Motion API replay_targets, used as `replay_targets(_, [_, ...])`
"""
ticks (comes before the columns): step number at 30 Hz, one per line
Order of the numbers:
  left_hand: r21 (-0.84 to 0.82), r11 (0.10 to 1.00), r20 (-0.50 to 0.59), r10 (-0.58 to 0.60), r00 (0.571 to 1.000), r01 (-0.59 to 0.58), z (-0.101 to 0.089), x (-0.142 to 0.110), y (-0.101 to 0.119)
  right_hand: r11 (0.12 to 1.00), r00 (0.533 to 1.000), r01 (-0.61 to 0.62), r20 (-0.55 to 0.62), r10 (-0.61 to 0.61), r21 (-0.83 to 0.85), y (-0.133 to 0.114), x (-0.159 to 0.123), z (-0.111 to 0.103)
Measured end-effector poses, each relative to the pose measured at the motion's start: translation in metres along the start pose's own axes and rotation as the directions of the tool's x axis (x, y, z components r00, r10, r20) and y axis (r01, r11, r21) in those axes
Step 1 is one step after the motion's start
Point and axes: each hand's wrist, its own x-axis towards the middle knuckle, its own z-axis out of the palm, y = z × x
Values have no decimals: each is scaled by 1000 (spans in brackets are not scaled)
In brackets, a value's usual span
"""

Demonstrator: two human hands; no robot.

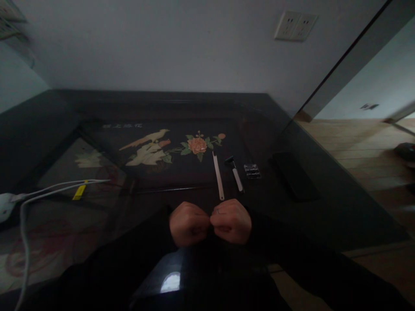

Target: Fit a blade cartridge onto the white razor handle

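Note:
Both hands are closed into fists side by side at the table's near edge, knuckles meeting. My left hand [189, 223] is curled shut, with nothing visible in it. Pressed against it, my right hand [231, 221] is a fist too, a ring on one finger. Just beyond the right fist lies a slim pale stick [218, 177] with a dark tip and a hole at its near end, perhaps a toothbrush. To its right rests a razor [237, 176] with a black head and a white-and-black handle. Beside that sits a small clear case [252, 171], apparently of razor cartridges.
The dark glossy table [181, 198] bears an inlaid bird-and-flower picture [196, 146]. A black flat phone-like slab [295, 176] lies at right. At left are a white power strip [5, 206], white cables [24, 242] and a yellow tag [79, 192]. A wall stands behind.

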Motion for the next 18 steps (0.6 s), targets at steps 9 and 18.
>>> replay_targets(9, [10,999,-11,33,999,-33,0,0,-2,999,999,2,33,-1,-33,0,1,-2])
replay_targets(18, [-3,1000,-57,9,998,-9,3,0,0,997,999,22,34,-20,-77,0,1,0])
